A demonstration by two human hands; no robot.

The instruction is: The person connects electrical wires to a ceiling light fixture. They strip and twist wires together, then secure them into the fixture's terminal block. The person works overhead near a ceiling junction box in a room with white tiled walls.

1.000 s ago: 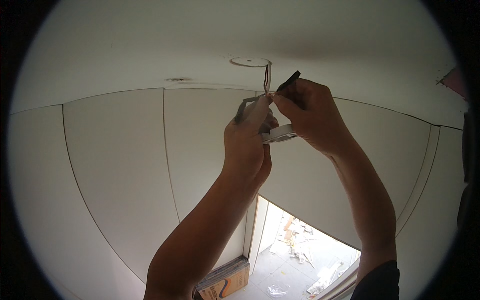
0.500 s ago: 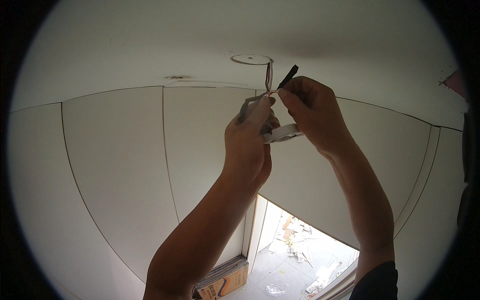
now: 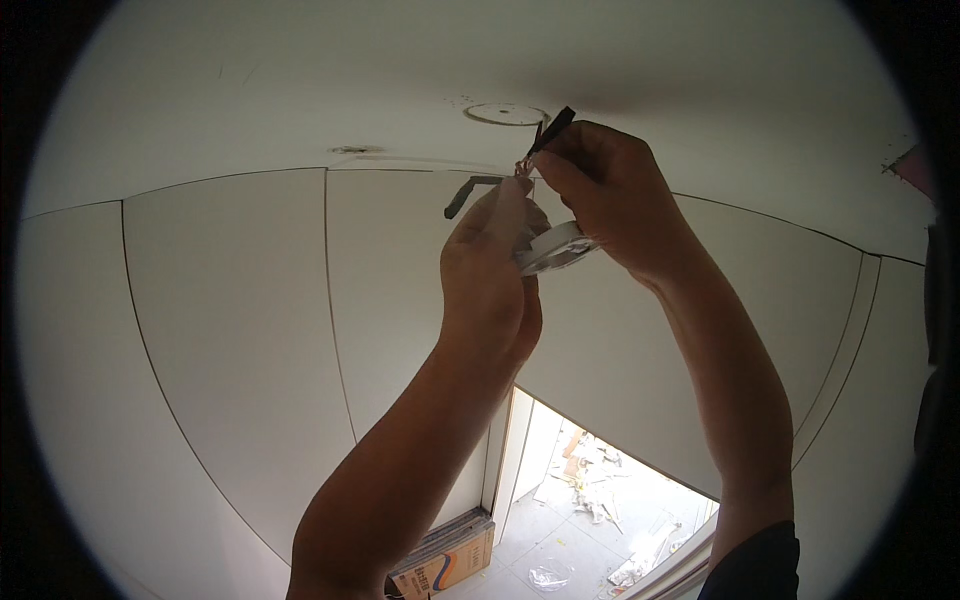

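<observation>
While it hangs just below the ceiling, a small round white light fitting (image 3: 556, 246) is held between the two raised hands, tilted, with its rim showing between the palms. From its top, thin wires (image 3: 524, 168) rise toward a round cut-out (image 3: 505, 114) in the white ceiling (image 3: 300, 80), and a dark spring clip (image 3: 462, 195) juts out to the left of the fitting. The left hand (image 3: 490, 275) is closed around the fitting's left side, fingers curled upward, so that most of the body is hidden behind it. The right hand (image 3: 610, 195) is pinched shut on a short black piece (image 3: 553, 128) at the top of the wires; whether this is tape, a sleeve or a connector cannot be told.

Against the picture from a second ago, the fitting has been lowered a little and turned, so that more of its white rim is now seen, and the spring clip has swung out clear to the left where it had lain closer to the hand. The black piece has been kept at the wire joint throughout. From this it is judged that the joint is being handled, not the fitting pushed up: the cut-out is open and nothing is seated in it.

Further out, white wall panels (image 3: 240, 330) with thin dark seams curve down from the ceiling. Below, a doorway (image 3: 600, 490) opens onto a floor strewn with debris, and a cardboard box (image 3: 450, 560) stands by its left jamb.
</observation>
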